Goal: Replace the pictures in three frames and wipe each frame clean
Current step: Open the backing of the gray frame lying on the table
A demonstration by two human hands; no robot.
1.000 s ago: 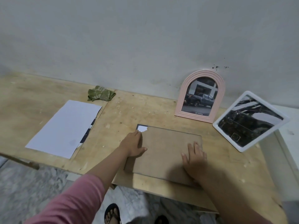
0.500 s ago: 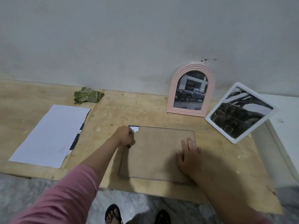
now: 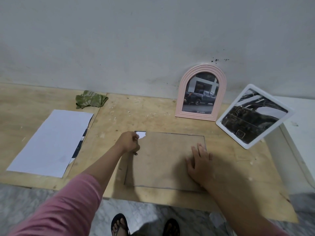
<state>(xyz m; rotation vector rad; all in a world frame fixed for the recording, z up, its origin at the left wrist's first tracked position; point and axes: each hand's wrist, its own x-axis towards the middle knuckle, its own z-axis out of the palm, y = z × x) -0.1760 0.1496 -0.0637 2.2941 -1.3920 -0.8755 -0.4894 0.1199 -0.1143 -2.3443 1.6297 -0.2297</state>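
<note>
1. Here the left hand (image 3: 129, 141) is curled at the far left corner of the face-down frame (image 3: 165, 160); whether its fingers pinch anything there cannot be told
2. The right hand (image 3: 200, 160) lies flat, fingers straight, pressing the brown backing near the frame's right edge
3. That frame lies on the wooden table (image 3: 136, 114), a torn corner showing white
4. Behind it a pink arched frame (image 3: 201, 92) leans on the wall, a white frame (image 3: 254, 116) tilted beside it
5. Left lie white paper sheets (image 3: 51, 142) and a green cloth (image 3: 91, 99)
</note>
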